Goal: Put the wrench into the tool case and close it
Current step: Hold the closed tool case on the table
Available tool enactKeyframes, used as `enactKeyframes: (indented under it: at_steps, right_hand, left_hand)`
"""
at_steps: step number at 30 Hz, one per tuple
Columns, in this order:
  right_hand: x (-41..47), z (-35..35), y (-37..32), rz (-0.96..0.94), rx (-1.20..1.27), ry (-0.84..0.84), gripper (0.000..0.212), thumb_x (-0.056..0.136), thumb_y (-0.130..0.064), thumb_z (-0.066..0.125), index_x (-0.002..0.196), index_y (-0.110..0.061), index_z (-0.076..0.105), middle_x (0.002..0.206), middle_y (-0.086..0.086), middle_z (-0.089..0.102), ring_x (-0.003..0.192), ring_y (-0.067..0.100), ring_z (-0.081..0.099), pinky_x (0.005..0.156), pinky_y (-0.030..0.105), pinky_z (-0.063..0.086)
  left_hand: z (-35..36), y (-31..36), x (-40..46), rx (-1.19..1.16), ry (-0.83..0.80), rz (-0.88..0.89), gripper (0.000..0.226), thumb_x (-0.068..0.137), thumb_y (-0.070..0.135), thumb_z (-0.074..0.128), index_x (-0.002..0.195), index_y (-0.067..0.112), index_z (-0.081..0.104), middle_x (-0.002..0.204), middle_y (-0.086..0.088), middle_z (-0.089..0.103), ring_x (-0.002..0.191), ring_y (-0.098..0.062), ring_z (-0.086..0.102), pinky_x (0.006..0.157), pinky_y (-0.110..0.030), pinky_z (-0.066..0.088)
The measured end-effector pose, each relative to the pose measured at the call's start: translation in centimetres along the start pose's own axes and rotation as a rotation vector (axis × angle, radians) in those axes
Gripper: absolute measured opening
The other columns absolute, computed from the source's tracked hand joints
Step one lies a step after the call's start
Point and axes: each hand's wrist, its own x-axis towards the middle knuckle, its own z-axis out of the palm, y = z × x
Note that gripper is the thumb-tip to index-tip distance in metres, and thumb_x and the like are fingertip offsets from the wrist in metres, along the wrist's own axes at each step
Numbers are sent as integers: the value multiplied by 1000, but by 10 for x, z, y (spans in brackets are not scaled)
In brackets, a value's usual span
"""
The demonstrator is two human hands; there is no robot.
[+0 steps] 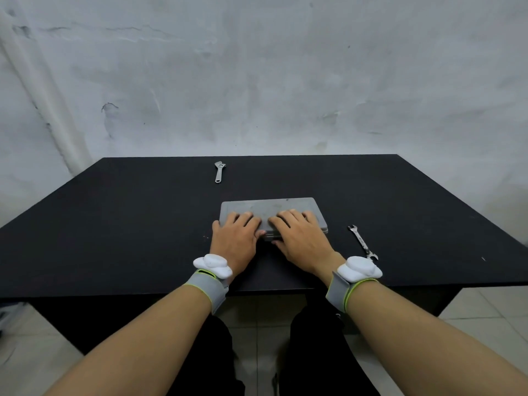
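On the black surface (143, 224), the closed grey tool case (268, 205) lies under both hands, left hand (235, 238) and right hand (300, 238) resting flat with fingers spread on its lid and thumbs at its near edge, while the open-end wrench (362, 242) lies just right of it and an adjustable wrench (219, 171) beyond.

Both forearms reach forward, left hand (236, 235) and right hand (300, 237) palm-down, fingers spread flat, side by side.

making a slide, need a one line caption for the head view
Both hands rest on the shut tool case; two wrenches lie outside.
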Motion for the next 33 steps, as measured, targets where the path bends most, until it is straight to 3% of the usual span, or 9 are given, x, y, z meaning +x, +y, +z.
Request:
enactKeyframes:
  at_steps: [9,12,17,24,33]
  right_hand:
    - [9,-5,7,-43,-43,6,50,84,-37,58,127,-15,48,121,5,58,104,26,55,88,42,40]
    - [12,-5,8,-79,-81,18,38,87,-25,53,122,-13,52,115,7,60,97,29,58,85,42,39]
    - [10,-3,15,-121,-61,77,39,93,-30,51,125,-8,55,118,11,61,100,31,59,88,43,44]
    - [6,0,19,-135,-19,135,47,101,-32,39,138,-4,44,118,12,58,103,31,55,89,41,44]
    - [7,-1,24,-197,-57,172,49,103,-29,37,141,1,41,115,15,61,99,32,58,87,44,46]
  left_hand:
    - [-3,0,6,-12,141,21,25,93,36,59,107,20,70,112,1,71,96,-28,64,75,-49,46]
    - [-5,0,8,-21,120,7,30,95,41,53,111,21,68,116,2,69,102,-27,62,79,-48,43]
    - [-10,-4,8,48,31,63,55,84,58,56,124,20,60,127,0,62,110,-25,58,82,-48,43]
    - [-13,-4,12,75,9,97,53,85,50,60,129,19,56,130,1,60,111,-24,57,82,-45,42]
    - [-15,-8,17,80,55,145,51,81,49,67,118,15,62,112,-1,69,97,-25,64,73,-44,45]
